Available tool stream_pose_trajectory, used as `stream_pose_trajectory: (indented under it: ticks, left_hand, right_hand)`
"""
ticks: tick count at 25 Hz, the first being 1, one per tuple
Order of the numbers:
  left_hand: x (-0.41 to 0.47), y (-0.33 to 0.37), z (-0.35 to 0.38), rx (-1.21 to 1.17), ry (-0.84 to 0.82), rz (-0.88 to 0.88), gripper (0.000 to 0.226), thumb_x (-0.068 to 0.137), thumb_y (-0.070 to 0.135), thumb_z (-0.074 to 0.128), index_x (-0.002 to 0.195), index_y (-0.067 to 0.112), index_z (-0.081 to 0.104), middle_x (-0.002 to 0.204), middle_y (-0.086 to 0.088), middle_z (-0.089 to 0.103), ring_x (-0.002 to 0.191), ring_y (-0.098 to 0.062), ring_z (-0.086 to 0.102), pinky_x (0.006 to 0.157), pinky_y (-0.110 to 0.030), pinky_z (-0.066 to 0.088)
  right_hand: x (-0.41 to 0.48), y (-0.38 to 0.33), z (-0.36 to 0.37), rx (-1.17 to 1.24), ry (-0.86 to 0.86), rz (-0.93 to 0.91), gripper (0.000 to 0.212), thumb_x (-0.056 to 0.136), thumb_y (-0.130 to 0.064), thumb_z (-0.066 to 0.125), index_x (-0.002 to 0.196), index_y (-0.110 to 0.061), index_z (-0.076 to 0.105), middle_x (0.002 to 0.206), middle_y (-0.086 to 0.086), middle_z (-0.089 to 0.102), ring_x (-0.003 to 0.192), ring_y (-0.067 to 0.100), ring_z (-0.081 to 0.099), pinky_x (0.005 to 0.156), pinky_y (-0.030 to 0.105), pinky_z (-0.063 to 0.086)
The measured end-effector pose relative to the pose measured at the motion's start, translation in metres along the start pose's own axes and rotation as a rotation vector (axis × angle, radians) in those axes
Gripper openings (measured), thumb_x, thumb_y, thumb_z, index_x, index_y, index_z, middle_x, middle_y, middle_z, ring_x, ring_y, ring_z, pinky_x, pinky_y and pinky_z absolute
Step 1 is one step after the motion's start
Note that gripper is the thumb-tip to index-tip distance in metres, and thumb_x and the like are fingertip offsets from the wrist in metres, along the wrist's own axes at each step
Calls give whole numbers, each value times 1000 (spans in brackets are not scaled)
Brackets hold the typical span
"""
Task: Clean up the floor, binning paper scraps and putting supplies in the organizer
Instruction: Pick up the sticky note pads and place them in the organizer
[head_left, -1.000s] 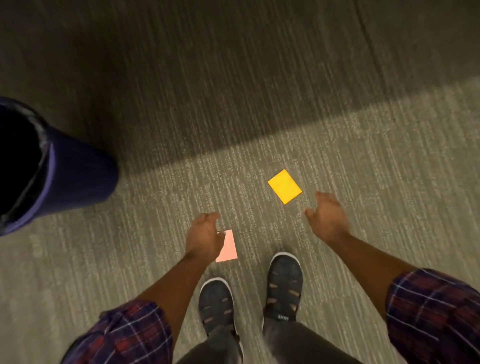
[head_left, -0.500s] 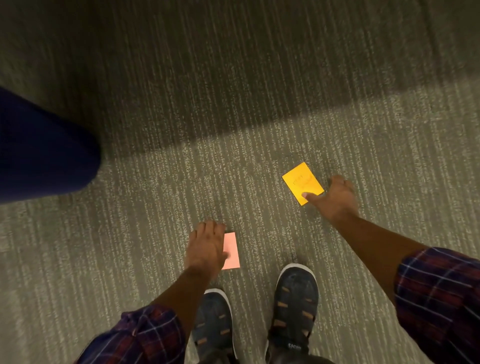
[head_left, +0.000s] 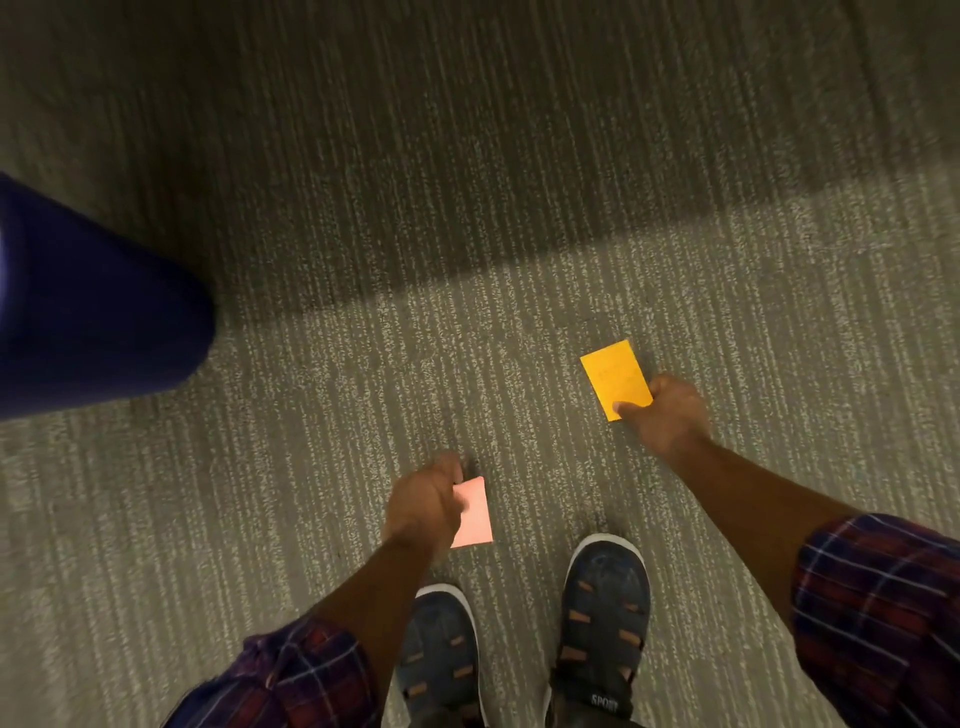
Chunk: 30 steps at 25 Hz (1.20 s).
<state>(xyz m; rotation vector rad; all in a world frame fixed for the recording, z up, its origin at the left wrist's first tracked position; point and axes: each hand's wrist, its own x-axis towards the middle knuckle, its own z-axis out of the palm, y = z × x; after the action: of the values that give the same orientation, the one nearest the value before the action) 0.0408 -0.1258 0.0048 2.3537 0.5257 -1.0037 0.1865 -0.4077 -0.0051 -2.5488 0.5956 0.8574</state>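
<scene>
Grey carpet (head_left: 519, 208); dark blue bin (head_left: 98, 317) at far left, well apart from both papers. Right of the bin, left hand (head_left: 423, 506) pinches pink paper scrap (head_left: 474, 514); farther right of the bin, right hand (head_left: 667, 413) pinches orange paper scrap (head_left: 614, 375) at its near corner. Cannot tell if either scrap is off the carpet.

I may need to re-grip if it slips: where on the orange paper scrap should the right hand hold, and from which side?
Pinch the near corner of the orange paper scrap, coming from the person's side, as the right hand does now with the thumb on top. The scrap is thin and flat, so only an edge or corner gives a pinch, and that corner points toward the hand.
</scene>
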Motion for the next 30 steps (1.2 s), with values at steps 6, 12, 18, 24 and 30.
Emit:
stream_pose_trajectory:
  ticks: [6, 12, 18, 24, 30]
  left_hand:
    - [-34, 16, -45, -704, 2, -47, 21, 86, -4, 73, 92, 16, 71, 83, -3, 66, 74, -18, 60, 64, -24, 51]
    - [-101, 90, -136, -948, -71, -96, 16, 104, 10, 57, 102, 5, 72, 96, -12, 74, 85, -22, 67, 76, -41, 56]
    - [-187, 176, -269, -1029, -64, 4, 18, 106, 13, 53, 105, 11, 71, 94, -1, 73, 87, -13, 63, 74, -32, 48]
    - [-285, 253, -391, -1050, -24, 162, 17, 104, 10, 57, 108, 6, 73, 94, -3, 75, 88, -16, 64, 72, -29, 48]
    - [-362, 311, -478, -1123, 122, 151, 17, 101, 6, 60, 106, 3, 76, 101, -18, 78, 84, -18, 74, 63, -26, 59]
  right_hand:
    - [-52, -15, -28, 626, -148, 207, 56, 78, 0, 80, 127, -14, 54, 103, 15, 68, 71, 30, 68, 69, 46, 59]
    - [-145, -65, -108, 707, -261, 94, 18, 92, 0, 66, 83, -12, 56, 78, 19, 63, 60, 23, 62, 71, 51, 60]
    - [-234, -135, -238, 818, -311, -94, 18, 94, 4, 62, 85, -9, 53, 75, 14, 65, 51, 12, 65, 56, 33, 55]
    - [-330, -199, -375, 945, -362, -225, 10, 94, 4, 60, 98, -5, 62, 76, 12, 70, 56, 19, 64, 51, 27, 54]
    - [-391, -242, -479, 970, -369, -342, 13, 94, -7, 67, 107, -4, 66, 77, 13, 75, 62, 24, 70, 59, 35, 57]
